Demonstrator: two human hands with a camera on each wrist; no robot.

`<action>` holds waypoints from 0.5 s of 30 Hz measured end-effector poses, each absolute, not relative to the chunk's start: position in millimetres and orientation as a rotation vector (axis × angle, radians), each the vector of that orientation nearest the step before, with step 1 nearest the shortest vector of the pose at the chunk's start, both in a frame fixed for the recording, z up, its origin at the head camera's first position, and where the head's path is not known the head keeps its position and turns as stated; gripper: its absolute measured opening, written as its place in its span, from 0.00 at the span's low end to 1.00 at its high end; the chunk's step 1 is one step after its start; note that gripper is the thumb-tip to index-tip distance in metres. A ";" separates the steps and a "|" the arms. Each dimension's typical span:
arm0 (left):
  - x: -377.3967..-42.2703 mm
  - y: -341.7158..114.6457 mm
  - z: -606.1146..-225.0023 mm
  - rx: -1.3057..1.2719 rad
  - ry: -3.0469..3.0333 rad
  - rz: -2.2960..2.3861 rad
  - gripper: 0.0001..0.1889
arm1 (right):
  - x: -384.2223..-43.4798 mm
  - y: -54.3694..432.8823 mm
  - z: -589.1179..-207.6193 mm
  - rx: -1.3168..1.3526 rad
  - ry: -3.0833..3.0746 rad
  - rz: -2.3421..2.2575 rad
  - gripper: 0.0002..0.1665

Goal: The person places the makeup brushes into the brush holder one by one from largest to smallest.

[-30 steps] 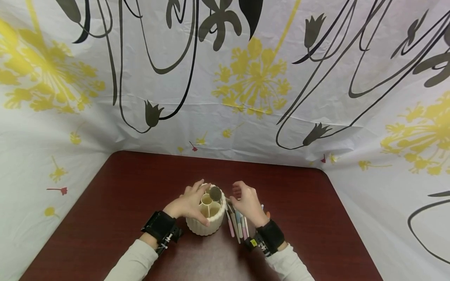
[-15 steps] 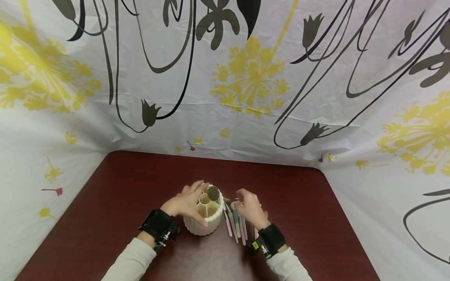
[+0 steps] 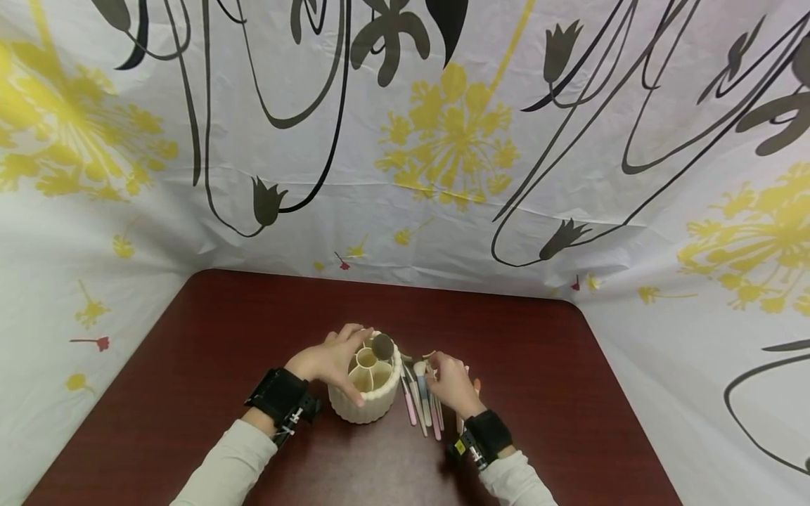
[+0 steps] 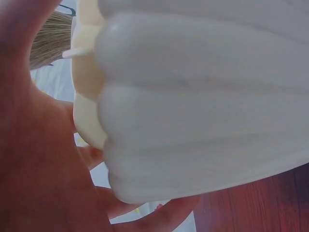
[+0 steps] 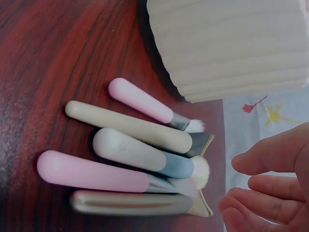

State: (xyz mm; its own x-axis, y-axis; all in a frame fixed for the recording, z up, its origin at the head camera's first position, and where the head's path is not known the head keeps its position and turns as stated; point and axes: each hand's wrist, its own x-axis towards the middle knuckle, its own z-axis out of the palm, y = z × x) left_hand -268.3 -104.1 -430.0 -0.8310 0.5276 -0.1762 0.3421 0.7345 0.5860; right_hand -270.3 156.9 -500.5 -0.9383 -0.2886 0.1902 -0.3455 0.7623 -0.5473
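My left hand [image 3: 321,362] holds a cream fluted brush holder [image 3: 363,407] by its rim, thumb on the near side and fingers round the far side. One brush with a round grey-brown head [image 3: 382,347] stands in a rear compartment of the holder. Beside it on the right, several makeup brushes lie on the table. In the right wrist view these include a small pink brush [image 5: 141,100], a beige brush [image 5: 128,124], a white-and-blue brush [image 5: 130,149] and a larger pink brush [image 5: 96,171]. Close to the bristle ends hovers my right hand [image 5: 277,181], thumb and fingers apart with nothing between them.
The dark red wooden table [image 3: 285,302] has rounded far corners. Behind it hangs a white patterned cloth [image 3: 316,246]. Something orange [image 3: 477,386] shows just right of my right hand, partly hidden.
My right hand has come down and nearer to me over the brushes, away from the holder's side. My left hand keeps its hold on the holder. The head view has shifted slightly.
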 end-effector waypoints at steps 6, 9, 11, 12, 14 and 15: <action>-268.5 -104.5 -430.2 0.674 2.598 0.794 0.66 | -269.8 157.4 -502.4 0.502 -2.893 0.908 0.13; -268.5 -104.6 -430.4 0.677 2.600 0.801 0.65 | -269.9 157.9 -504.5 0.495 -2.899 0.907 0.13; -268.4 -104.8 -430.4 0.675 2.600 0.805 0.65 | -269.6 158.2 -507.1 0.489 -2.902 0.903 0.13; -268.3 -105.0 -430.6 0.675 2.601 0.804 0.65 | -269.4 158.3 -508.4 0.490 -2.901 0.910 0.14; -267.7 -105.0 -430.4 0.670 2.602 0.807 0.65 | -268.7 158.2 -511.1 0.496 -2.895 0.914 0.13; -267.4 -104.8 -430.6 0.665 2.604 0.809 0.65 | -268.4 157.8 -512.3 0.497 -2.893 0.921 0.13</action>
